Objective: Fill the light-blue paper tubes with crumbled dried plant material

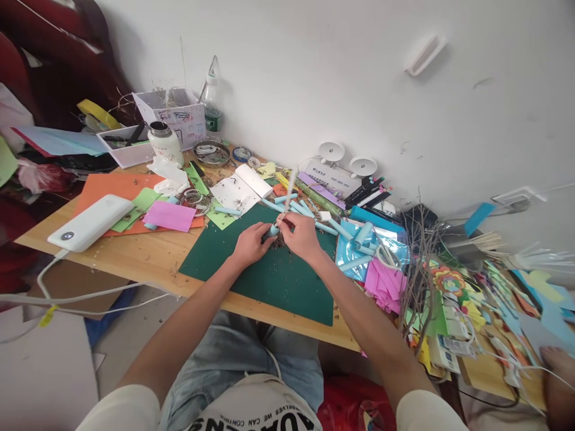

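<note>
"What have you got in your hands?"

"My left hand (pixel 254 242) is curled around a small light-blue rolled tube (pixel 273 230), which I hold tilted just above the dark-green flat mat (pixel 269 293). My right hand (pixel 300 235) meets it at the tube's upper end, thumb and fingertips pinching the foot of a thin whitish stick (pixel 291 185) that points up and away from me. I can't tell whether the stick goes inside the tube; my fingers cover that spot."

"And right under your hands?"

"A scatter of fine brown crumbs (pixel 281 240) on the mat, which lies across the edge of the pale wooden tabletop (pixel 150 258)."

"What's around the mat?"

"Just beyond my right hand, more light-blue tubes lie in a loose heap, some on a shiny blue plastic packet (pixel 344 239). A pile of folded bright-pink paper strips (pixel 385 285) sits beside that, next to a bundle of bare brown twigs (pixel 422 281). Over to my left I have a white rounded power bank (pixel 92 222) and, near it, a rectangular pink paper sheet (pixel 169 215)."
</note>
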`<state>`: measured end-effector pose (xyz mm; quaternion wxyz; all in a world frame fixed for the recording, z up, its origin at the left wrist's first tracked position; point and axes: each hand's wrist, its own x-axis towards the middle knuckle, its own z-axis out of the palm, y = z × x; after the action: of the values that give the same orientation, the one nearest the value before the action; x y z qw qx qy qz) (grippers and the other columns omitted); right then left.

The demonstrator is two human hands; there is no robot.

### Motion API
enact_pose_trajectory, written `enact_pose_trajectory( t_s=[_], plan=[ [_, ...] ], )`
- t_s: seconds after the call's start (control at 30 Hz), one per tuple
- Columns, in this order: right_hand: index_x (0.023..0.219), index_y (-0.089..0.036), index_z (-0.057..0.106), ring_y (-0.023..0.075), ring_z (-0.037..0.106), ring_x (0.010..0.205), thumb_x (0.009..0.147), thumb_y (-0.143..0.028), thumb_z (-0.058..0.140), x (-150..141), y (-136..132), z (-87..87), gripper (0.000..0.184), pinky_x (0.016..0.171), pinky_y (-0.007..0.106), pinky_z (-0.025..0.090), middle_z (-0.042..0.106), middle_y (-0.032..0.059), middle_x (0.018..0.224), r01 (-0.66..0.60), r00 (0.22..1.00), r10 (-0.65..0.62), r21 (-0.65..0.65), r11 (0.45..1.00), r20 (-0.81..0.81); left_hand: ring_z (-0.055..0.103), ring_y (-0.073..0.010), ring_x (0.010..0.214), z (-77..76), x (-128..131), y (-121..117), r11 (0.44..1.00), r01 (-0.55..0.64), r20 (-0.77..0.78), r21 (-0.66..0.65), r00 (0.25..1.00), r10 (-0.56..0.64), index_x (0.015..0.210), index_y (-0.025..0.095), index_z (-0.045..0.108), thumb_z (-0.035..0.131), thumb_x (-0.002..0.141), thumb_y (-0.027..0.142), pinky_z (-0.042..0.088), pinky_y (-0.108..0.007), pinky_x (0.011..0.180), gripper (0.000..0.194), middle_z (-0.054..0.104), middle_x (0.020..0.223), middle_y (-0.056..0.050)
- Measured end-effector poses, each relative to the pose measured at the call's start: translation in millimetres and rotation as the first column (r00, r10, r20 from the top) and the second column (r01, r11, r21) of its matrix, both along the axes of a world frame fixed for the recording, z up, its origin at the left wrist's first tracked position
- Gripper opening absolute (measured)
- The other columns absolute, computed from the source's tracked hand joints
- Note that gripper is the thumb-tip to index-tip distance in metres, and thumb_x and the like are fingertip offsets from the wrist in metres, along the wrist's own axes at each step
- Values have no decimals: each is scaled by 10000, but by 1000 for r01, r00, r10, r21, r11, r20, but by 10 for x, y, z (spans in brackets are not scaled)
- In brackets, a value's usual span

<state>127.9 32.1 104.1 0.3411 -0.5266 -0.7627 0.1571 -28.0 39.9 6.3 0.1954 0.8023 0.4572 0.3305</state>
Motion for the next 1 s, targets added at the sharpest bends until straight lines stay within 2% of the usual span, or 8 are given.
enact_pose_trajectory(
  t_s=[0.37, 0.57, 0.77, 1.0],
  plan=[
    [785, -201, 659, 186, 609, 676, 858, -248, 508, 49, 87, 1, 174, 650, 282, 454, 679, 34, 729, 26, 998, -26, 12, 1000, 51, 584, -186, 804, 6, 0, -2, 1000, -1, -16, 2, 1000, 1, 1090, 229, 604, 489, 929, 412, 421, -276, 663, 269, 615, 915, -52],
    [790, -196, 666, 179, 598, 644, 854, -241, 518, 101, 28, 14, 166, 641, 286, 448, 688, 38, 752, 45, 997, -47, 25, 999, 64, 582, -183, 793, 10, -5, -6, 1000, 5, -6, 1, 1000, -5, 1091, 230, 604, 488, 930, 413, 421, -271, 657, 270, 609, 903, -49],
    [804, -197, 670, 167, 574, 590, 869, -266, 516, 113, -45, 34, 181, 620, 282, 446, 658, 21, 681, 55, 998, -54, -18, 998, 45, 584, -185, 806, 18, -8, -13, 1000, 11, 5, -9, 1000, -11, 1100, 233, 606, 492, 929, 405, 428, -269, 661, 267, 614, 919, -53],
    [798, -192, 663, 171, 603, 649, 866, -251, 512, 59, -38, 30, 175, 654, 275, 455, 675, 29, 723, 15, 1000, -15, -27, 1000, 14, 580, -180, 786, 18, -5, -11, 1000, 6, 2, -1, 1000, -6, 1076, 224, 607, 503, 925, 396, 416, -265, 644, 252, 609, 896, -49]
  ],
)
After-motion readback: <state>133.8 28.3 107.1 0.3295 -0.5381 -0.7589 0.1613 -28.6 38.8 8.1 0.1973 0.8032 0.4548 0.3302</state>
